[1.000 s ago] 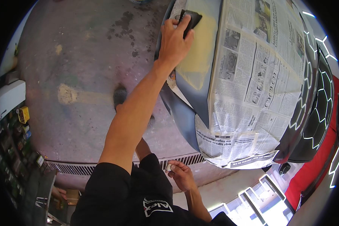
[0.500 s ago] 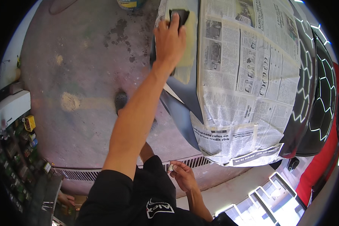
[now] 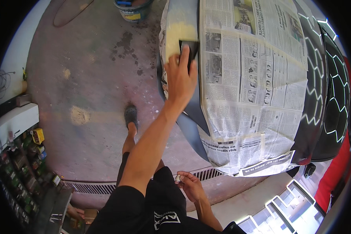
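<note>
A broad, stained, brownish-grey concrete floor (image 3: pixel 85 152) is spreading across the left and middle of the view. A dark, glossy, curved car body (image 3: pixel 314 84) is filling the right side, its surface reflecting white lines in a hexagon pattern. Overlapping sheets of printed grey-white newspaper (image 3: pixel 257 85) are covering much of it. Along their left edge, a long, matte grey panel (image 3: pixel 197 117) is showing, with a pale yellow, smooth-looking patch (image 3: pixel 179 32) lying along its upper part. A long, dark slotted grate (image 3: pixel 85 188) is running across the floor near the person's legs. Beyond the far end of the stains, a round, dark bucket with a yellow label (image 3: pixel 132 16) is standing near the panel, cut off by the upper edge. A dark grey clog (image 3: pixel 131 116) is covering one foot.

The left hand (image 3: pixel 181 76) is reaching far forward, its fingers spreading over a black, flat-faced block (image 3: pixel 193 47): one finger is pressing on top while others are gripping the sides. The block is resting on the panel, at the right side of the yellow patch. The right hand (image 3: pixel 192 188) is hanging near the body, thumb and fingertips pinching a small, whitish piece (image 3: pixel 178 178), its material too small to tell.
</note>
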`<action>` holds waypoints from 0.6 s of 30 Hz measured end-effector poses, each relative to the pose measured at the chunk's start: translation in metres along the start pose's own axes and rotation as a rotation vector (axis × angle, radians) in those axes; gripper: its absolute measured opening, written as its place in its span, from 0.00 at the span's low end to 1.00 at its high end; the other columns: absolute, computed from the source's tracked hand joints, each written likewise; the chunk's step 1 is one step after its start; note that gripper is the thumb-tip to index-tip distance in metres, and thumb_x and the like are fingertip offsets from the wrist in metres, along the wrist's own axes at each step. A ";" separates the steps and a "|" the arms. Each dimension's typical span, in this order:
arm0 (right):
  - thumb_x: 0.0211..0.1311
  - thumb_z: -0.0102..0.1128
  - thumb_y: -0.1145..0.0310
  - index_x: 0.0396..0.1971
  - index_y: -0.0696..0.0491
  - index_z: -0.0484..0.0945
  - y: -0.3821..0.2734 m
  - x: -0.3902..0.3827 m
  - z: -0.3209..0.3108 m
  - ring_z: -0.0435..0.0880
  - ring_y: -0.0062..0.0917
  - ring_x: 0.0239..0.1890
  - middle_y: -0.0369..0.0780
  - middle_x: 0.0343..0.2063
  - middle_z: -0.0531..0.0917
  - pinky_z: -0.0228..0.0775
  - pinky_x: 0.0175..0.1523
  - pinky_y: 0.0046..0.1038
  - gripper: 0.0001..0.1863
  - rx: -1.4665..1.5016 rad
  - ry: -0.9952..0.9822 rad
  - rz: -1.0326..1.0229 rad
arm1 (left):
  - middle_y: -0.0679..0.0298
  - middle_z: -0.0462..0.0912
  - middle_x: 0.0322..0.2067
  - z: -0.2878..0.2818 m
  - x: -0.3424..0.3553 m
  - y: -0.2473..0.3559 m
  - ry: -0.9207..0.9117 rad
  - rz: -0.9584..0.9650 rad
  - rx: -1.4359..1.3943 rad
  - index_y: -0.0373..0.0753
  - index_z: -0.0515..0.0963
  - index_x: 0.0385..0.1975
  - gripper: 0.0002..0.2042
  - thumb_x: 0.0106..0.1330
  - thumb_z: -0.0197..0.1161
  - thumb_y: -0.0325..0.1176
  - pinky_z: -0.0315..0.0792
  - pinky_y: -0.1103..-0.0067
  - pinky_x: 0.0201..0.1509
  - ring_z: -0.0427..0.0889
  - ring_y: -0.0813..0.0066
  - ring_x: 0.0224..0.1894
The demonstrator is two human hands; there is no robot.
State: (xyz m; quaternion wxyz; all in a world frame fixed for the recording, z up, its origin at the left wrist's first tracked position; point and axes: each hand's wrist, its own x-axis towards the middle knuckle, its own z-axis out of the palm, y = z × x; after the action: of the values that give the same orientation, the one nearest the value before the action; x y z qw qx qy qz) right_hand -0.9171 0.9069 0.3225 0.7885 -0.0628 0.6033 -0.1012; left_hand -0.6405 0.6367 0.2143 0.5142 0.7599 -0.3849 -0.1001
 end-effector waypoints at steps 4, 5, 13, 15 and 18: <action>0.77 0.63 0.74 0.56 0.61 0.84 -0.001 0.001 0.004 0.87 0.23 0.41 0.40 0.40 0.89 0.72 0.42 0.23 0.13 -0.012 -0.045 -0.036 | 0.43 0.75 0.54 -0.006 0.007 -0.001 0.010 0.032 -0.015 0.38 0.73 0.72 0.26 0.75 0.65 0.34 0.69 0.54 0.64 0.72 0.43 0.56; 0.78 0.63 0.74 0.56 0.61 0.83 -0.003 0.005 0.009 0.87 0.23 0.41 0.41 0.40 0.89 0.72 0.42 0.23 0.13 -0.010 -0.045 -0.050 | 0.41 0.74 0.54 -0.007 0.046 -0.010 0.040 0.052 -0.005 0.37 0.73 0.71 0.25 0.75 0.65 0.33 0.69 0.53 0.63 0.72 0.42 0.54; 0.77 0.62 0.71 0.57 0.60 0.81 -0.065 0.047 0.094 0.87 0.24 0.41 0.40 0.40 0.88 0.72 0.44 0.24 0.14 -0.070 -0.060 -0.298 | 0.49 0.78 0.55 -0.082 -0.022 -0.041 -0.262 -0.117 -0.233 0.39 0.72 0.73 0.24 0.79 0.60 0.34 0.76 0.64 0.55 0.80 0.55 0.50; 0.77 0.63 0.71 0.57 0.60 0.81 -0.086 0.060 0.135 0.86 0.23 0.41 0.39 0.40 0.88 0.71 0.43 0.23 0.14 -0.139 -0.074 -0.369 | 0.53 0.81 0.54 -0.137 -0.019 -0.056 -0.371 -0.490 -0.633 0.38 0.73 0.73 0.23 0.80 0.58 0.36 0.79 0.70 0.50 0.84 0.64 0.45; 0.77 0.65 0.70 0.56 0.60 0.82 -0.117 0.088 0.210 0.85 0.18 0.41 0.37 0.41 0.87 0.69 0.41 0.20 0.14 -0.293 -0.058 -0.505 | 0.56 0.84 0.52 -0.201 -0.003 -0.090 -0.352 -0.890 -1.126 0.38 0.73 0.71 0.23 0.81 0.56 0.40 0.80 0.73 0.48 0.85 0.69 0.43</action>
State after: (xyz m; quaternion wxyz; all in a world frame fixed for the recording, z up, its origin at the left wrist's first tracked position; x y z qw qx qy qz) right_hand -0.7029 0.7679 0.3215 0.7379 -0.3270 0.5539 -0.2044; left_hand -0.4889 0.7963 0.2272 0.6677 0.4378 -0.0077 -0.6020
